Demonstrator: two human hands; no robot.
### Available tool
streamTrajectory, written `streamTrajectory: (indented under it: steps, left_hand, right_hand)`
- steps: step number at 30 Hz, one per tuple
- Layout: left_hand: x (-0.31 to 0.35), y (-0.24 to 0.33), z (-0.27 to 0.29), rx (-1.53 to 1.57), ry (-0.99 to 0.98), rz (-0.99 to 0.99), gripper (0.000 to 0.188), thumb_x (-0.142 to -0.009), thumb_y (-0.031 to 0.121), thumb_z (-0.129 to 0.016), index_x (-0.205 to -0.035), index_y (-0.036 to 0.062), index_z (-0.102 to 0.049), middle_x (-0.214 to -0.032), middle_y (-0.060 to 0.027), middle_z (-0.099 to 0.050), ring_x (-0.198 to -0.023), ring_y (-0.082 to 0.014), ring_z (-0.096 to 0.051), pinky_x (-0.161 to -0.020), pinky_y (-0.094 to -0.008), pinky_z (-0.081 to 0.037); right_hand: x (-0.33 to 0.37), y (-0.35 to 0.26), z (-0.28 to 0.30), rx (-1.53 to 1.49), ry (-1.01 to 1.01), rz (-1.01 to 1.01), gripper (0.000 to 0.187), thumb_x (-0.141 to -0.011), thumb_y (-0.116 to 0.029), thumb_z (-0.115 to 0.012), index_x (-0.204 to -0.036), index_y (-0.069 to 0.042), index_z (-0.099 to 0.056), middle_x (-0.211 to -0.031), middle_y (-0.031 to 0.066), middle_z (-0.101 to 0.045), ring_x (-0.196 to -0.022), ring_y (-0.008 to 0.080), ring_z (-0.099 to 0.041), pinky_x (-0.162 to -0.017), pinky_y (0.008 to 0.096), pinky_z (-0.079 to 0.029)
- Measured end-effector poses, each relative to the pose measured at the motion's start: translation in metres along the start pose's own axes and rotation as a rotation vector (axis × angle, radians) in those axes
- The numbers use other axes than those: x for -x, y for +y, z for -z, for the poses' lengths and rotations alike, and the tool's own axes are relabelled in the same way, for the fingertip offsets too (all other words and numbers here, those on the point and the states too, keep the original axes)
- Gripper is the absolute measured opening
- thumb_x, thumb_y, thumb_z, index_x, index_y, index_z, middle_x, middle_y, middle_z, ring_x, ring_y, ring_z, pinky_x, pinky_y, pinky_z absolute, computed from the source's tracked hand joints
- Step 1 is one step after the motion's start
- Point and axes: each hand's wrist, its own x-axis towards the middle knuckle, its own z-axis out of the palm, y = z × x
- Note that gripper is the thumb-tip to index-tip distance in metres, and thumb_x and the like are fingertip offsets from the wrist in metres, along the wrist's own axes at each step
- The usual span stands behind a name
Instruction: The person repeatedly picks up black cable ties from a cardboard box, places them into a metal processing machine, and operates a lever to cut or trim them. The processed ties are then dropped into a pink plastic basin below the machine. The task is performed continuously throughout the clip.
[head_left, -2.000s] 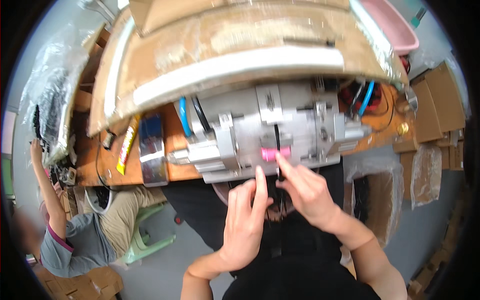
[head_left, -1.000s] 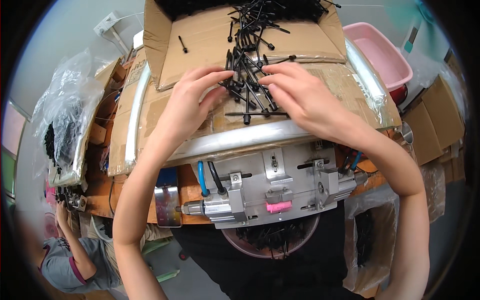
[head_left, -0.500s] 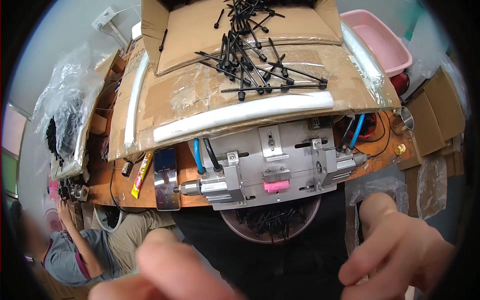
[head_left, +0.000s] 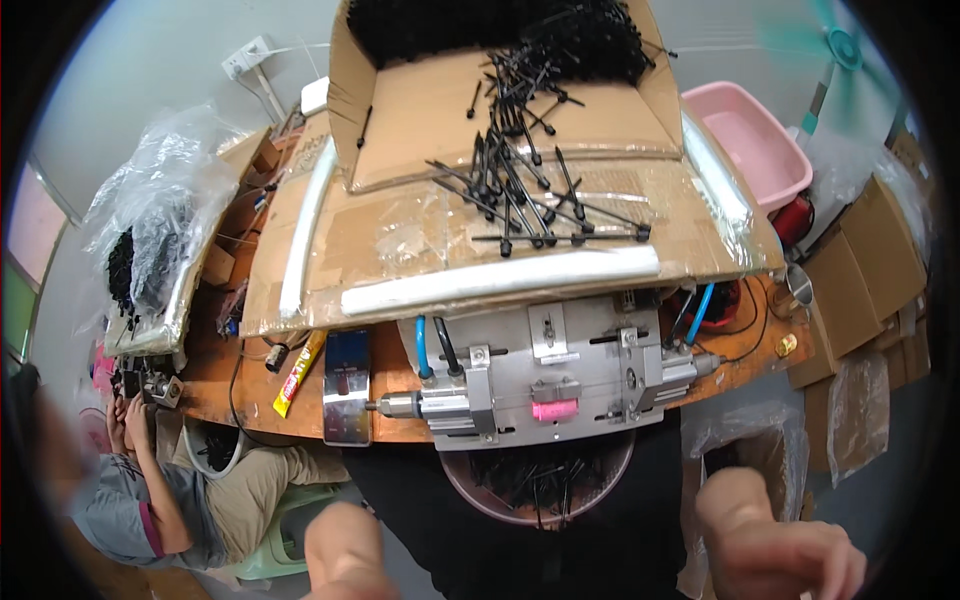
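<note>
My left hand [head_left: 345, 560] is raised at the lower edge, its fingers cut off by the frame. To the lower right, my right hand [head_left: 785, 558] is raised too, a little blurred, its fingers loosely apart with nothing seen in them. Neither hand touches the metal fixture [head_left: 510, 420] between and beyond them. That fixture has a cylinder on each side and a small pink block [head_left: 555, 410] at its front middle. Under its front edge sits a round tub [head_left: 450, 485] holding many thin black plastic pieces [head_left: 540, 480] with thicker ends.
Behind the fixture, a cardboard sheet [head_left: 350, 230] carries loose black pieces [head_left: 520, 200] spilling from an open carton [head_left: 430, 100]. A phone [head_left: 346, 390] and a yellow packet [head_left: 299, 375] lie left. A pink basin [head_left: 755, 145] stands back right. Another person [head_left: 150, 510] sits at left.
Both hands have moved down and away from the middle; the right hand's fingers have loosened. The view has shifted, showing more of the carton. The other person's hands have moved together.
</note>
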Motion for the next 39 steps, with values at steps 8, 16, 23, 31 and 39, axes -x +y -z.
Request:
streamTrajectory:
  steps: [8, 16, 23, 31, 39]
  left_hand:
    - [0.014, -0.003, -0.004, -0.063, 0.007, 0.110, 0.033, -0.095, 0.015, -0.053, -0.127, 0.0197, -0.059, -0.126, 0.0068, -0.057, -0.111, -0.0135, -0.051, -0.086, -0.0291, -0.039]
    - [0.021, -0.021, -0.001, -0.297, -0.170, 0.033, 0.031, -0.087, 0.012, -0.058, -0.117, 0.0158, -0.063, -0.114, 0.0021, -0.059, -0.099, -0.0165, -0.054, -0.079, -0.0309, -0.043]
    - [0.025, -0.050, 0.000, -0.531, -0.403, -0.105, 0.029, -0.080, 0.011, -0.063, -0.108, 0.0124, -0.066, -0.103, -0.0020, -0.061, -0.088, -0.0190, -0.056, -0.073, -0.0324, -0.045]
    - [0.047, -0.115, 0.008, -0.930, -0.670, -0.084, 0.026, -0.072, 0.008, -0.068, -0.098, 0.0085, -0.070, -0.091, -0.0067, -0.063, -0.076, -0.0220, -0.060, -0.067, -0.0342, -0.048]
    - [-0.012, -0.220, 0.056, -0.987, -0.462, 0.442, 0.021, -0.078, -0.004, -0.067, -0.098, 0.0046, -0.068, -0.094, -0.0106, -0.060, -0.092, -0.0281, -0.057, -0.081, -0.0364, -0.046]
  right_hand:
    - [0.020, 0.022, -0.012, 0.117, -0.085, 0.255, 0.015, -0.088, -0.009, -0.058, -0.098, -0.011, -0.070, -0.103, 0.0054, -0.068, -0.102, 0.0190, -0.061, -0.081, 0.0322, -0.047]
    - [0.058, 0.058, -0.001, 0.523, -0.272, 0.760, 0.021, -0.082, -0.011, -0.060, -0.101, -0.012, -0.070, -0.102, 0.0039, -0.067, -0.094, 0.0168, -0.062, -0.075, 0.0319, -0.048]
    - [0.088, 0.080, 0.024, 0.615, -0.579, 1.096, 0.028, -0.077, -0.014, -0.062, -0.104, -0.012, -0.070, -0.101, 0.0025, -0.067, -0.087, 0.0148, -0.064, -0.069, 0.0317, -0.048]
    - [-0.003, 0.135, 0.122, 1.123, -0.704, 0.517, 0.020, -0.077, -0.008, -0.064, -0.097, -0.008, -0.068, -0.094, 0.0071, -0.065, -0.084, 0.0227, -0.064, -0.066, 0.0353, -0.048]
    - [-0.131, 0.246, 0.164, 1.109, -1.066, -0.543, 0.014, -0.079, -0.001, -0.069, -0.092, -0.003, -0.066, -0.099, 0.0117, -0.062, -0.092, 0.0280, -0.059, -0.074, 0.0382, -0.049]
